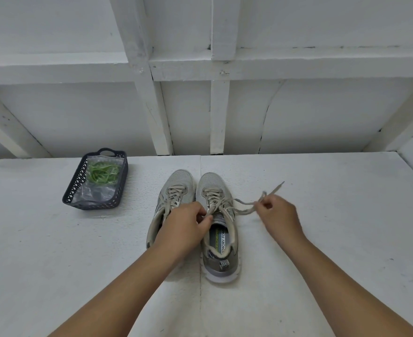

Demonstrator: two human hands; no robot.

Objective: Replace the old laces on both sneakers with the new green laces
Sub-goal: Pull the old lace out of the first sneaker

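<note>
On the white table [322, 239] two grey sneakers stand side by side, toes pointing away from the person, with a dark basket [72, 190] well apart to their left. The left sneaker [174, 188] is fully laced and partly hidden under the left hand; the right sneaker [221, 229] is being undone. Inside the basket a clear plastic bag holds the new green laces [102, 175], untouched. The left hand [183, 227] pinches lace at the top eyelets of the right sneaker, while the right hand [277, 212] grips the old lace [243, 206], drawn out sideways with its tip trailing beyond the fingers. The lace looks soft, light and limp, so it probably slides best when held near the eyelet and pulled one crossing at a time; the shoe seems light enough to shift unless steadied
</note>
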